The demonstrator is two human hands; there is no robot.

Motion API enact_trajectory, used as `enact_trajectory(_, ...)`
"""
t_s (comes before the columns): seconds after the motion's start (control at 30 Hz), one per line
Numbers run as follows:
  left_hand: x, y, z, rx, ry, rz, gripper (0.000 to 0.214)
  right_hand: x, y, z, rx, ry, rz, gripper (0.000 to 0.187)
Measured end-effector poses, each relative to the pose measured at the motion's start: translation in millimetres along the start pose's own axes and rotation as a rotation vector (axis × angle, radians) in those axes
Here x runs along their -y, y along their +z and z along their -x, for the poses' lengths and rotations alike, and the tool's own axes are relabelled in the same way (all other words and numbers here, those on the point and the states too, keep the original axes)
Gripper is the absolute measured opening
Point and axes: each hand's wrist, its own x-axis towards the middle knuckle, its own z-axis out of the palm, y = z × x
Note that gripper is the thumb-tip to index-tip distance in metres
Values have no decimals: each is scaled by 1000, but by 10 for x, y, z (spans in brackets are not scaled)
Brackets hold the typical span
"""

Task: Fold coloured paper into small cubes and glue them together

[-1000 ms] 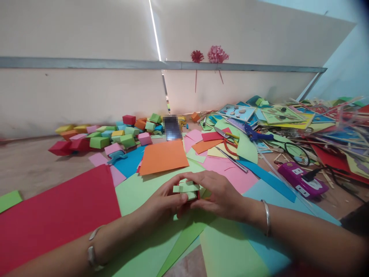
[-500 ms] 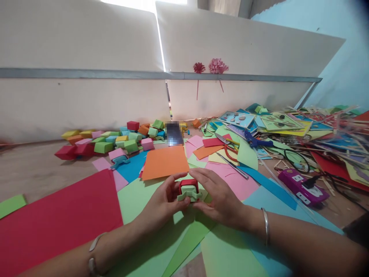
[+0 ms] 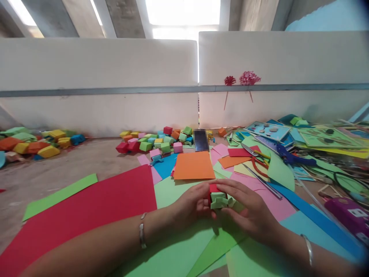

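Observation:
A small folded paper box, red on top with a light green front, sits between my two hands above the green sheets. My left hand grips its left side, with fingers curled behind and beneath it. Over its top and right side, my right hand bends its fingers, thumb low near a light green flap. Fingers hide parts of the box. Beneath lies light green paper, with an orange sheet just beyond and a large red sheet to the left.
Small coloured paper boxes form a pile behind, with another pile far left. To the right lie scissors, a metal-coloured pen-like tool, a blue glue gun with its cord, and a purple power strip. White panels stand behind.
The camera view has swung left and upward, so everything sits further right and the far-left pile shows. Both hands still hold the box, and my right fingers now reach further over its top.

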Motion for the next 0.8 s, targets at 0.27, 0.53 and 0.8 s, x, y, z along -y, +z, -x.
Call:
enact_trajectory(0.27,-126,39,32,-205,95,8,49,-103,129,105,-68,193,218,42)
enact_trajectory(0.53,-1009,-120,-76,-474,226,-320,52,118,235,122,265,18,70,22)
enact_trajectory(0.8,-2490,-966,-290,-916,449,-582,34,-67,422,190,165,-219,351,25)
